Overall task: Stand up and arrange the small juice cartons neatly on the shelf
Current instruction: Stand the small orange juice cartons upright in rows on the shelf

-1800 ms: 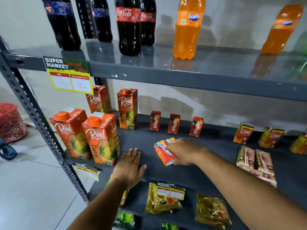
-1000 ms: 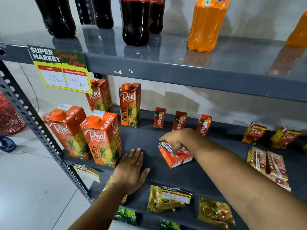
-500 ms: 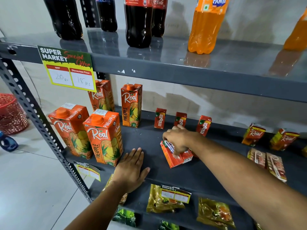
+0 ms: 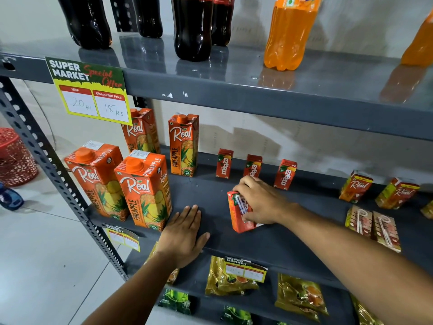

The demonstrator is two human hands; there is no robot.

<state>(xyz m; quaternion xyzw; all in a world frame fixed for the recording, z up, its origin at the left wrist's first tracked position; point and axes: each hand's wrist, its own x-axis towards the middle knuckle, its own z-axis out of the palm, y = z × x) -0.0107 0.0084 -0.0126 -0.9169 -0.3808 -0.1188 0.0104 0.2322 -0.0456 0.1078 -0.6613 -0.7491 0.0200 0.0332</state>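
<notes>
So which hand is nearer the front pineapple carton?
Left. The left hand lies flat on the shelf right beside the front Real pineapple carton; the right hand is farther right, gripping a small Maaza carton.

I am reaching both bare arms forward from the lower edge of view, my left hand (image 4: 185,233) lying flat, palm down, with its fingers (image 4: 191,213) straight and close together and the thumb spread out to the side. My right hand (image 4: 262,202) is stretching farther in on a long, nearly straight forearm, its fingers (image 4: 244,184) curling downward in a closed grasp.
</notes>
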